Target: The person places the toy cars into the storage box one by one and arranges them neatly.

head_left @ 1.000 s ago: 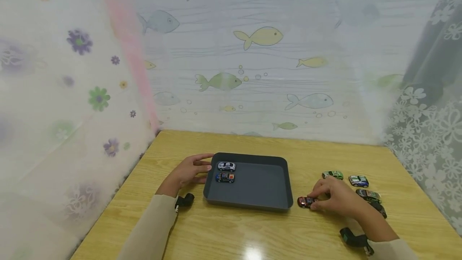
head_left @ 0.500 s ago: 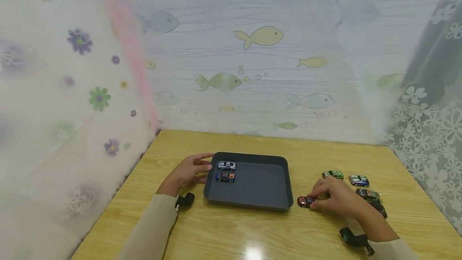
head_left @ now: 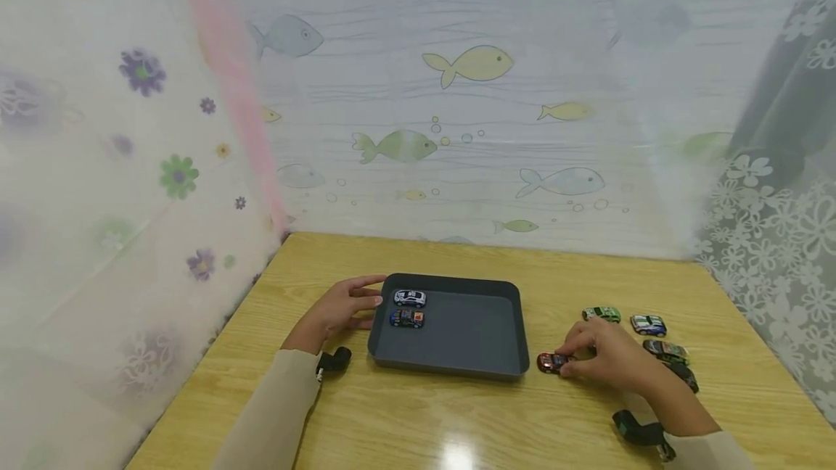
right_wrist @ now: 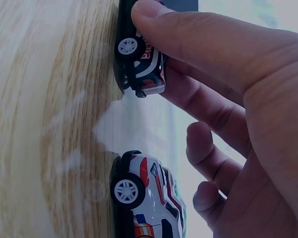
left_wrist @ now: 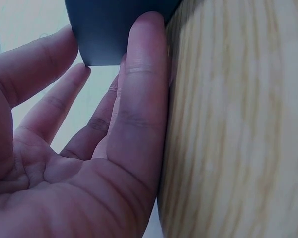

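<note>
Hiding partly behind the right hand (head_left: pixel 606 359), the red toy car (head_left: pixel 549 363).

Ok so seven toy cars (head_left: pixel 409 299) can be counted all up, two inside the tray (head_left: pixel 451 370) and five outside it. Just the one tray is seen, on one surface (head_left: pixel 392 419). Also spotted: one left hand (head_left: pixel 334 314), one right hand (head_left: pixel 606 357), two sleeves (head_left: pixel 273 412).

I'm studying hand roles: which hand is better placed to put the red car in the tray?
Probably the right hand: its thumb and finger pinch the red car beside the tray. The left hand is at the tray's opposite side, touching its wall.
</note>
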